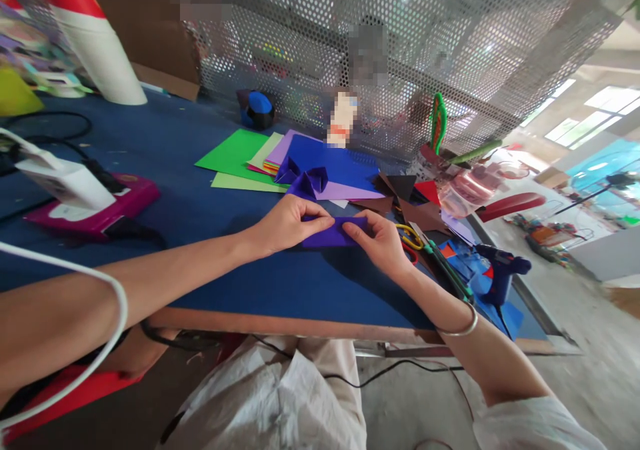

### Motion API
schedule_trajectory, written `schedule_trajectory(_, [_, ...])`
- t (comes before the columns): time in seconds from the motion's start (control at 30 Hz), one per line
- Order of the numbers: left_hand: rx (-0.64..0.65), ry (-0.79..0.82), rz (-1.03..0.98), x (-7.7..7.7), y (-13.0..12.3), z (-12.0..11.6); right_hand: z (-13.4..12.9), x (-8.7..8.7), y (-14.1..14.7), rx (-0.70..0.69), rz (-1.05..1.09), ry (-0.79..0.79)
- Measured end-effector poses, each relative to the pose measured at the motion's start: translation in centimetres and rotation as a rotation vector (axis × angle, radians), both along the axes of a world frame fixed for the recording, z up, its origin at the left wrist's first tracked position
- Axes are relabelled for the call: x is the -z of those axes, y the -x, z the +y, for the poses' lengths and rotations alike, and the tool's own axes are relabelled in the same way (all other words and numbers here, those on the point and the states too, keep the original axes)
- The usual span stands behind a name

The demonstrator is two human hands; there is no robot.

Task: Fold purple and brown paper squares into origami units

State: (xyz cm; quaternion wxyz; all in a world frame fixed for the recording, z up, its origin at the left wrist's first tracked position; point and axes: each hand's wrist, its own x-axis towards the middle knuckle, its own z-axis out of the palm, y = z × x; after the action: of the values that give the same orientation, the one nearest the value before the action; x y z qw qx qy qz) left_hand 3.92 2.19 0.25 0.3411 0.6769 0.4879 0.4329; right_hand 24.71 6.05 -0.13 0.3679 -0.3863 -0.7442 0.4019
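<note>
Fingers (320, 225) of both hands pinch a small purple paper (327, 238) near the front of a blue-topped counter (300, 290).

The left hand (286, 227) grips the paper's upper left part between thumb and fingertips, and the right hand (384, 245) grips its right end the same way; whether its underside touches the counter cannot be told. Just beyond, a folded purple shape (307, 182) sits on a blue sheet (345, 160), with green sheets (233, 150) fanned to the left. Scissors (411, 238) lie just beside the right hand, and a glue gun (500, 270) rests farther right among scraps. A magenta power strip (143, 193) occupies the left side. A perforated metal panel (310, 50) stands along the back; to the right, grey floor (590, 303) stretches toward bright windows (613, 103).
</note>
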Motion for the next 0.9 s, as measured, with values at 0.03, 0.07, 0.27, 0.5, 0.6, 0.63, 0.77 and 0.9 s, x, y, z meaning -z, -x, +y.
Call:
schedule_trajectory(0.03, [-0.012,-0.019,0.013,-0.06,-0.03,-0.15,0.01,0.00,0.04,0.004,0.012,0.017])
schedule_trajectory(0.07, [-0.028,-0.043,0.029,-0.11,-0.07,-0.32,0.05,0.00,0.08,0.007,0.025,0.034])
schedule_trajectory(0.27, [-0.109,-0.269,0.172,-0.12,-0.13,-0.94,0.29,-0.19,0.07,0.014,0.111,0.092])
schedule_trajectory(0.5, [-0.117,-0.280,0.170,0.04,-0.01,-0.72,0.25,-0.26,0.22,0.035,0.110,0.077])
schedule_trajectory(0.6, [-0.120,-0.234,0.168,0.00,0.00,-0.70,0.29,-0.19,0.25,0.024,0.119,0.070])
schedule_trajectory(0.63, [-0.120,-0.230,0.166,0.00,0.01,-0.68,0.30,-0.17,0.24,0.024,0.120,0.070])
schedule_trajectory(0.77, [-0.121,-0.240,0.177,0.04,0.05,-0.58,0.32,-0.15,0.15,0.028,0.107,0.068])
schedule_trajectory(0.9, [-0.112,-0.250,0.165,-0.04,0.02,-0.58,0.30,-0.13,0.11,0.013,0.118,0.073])
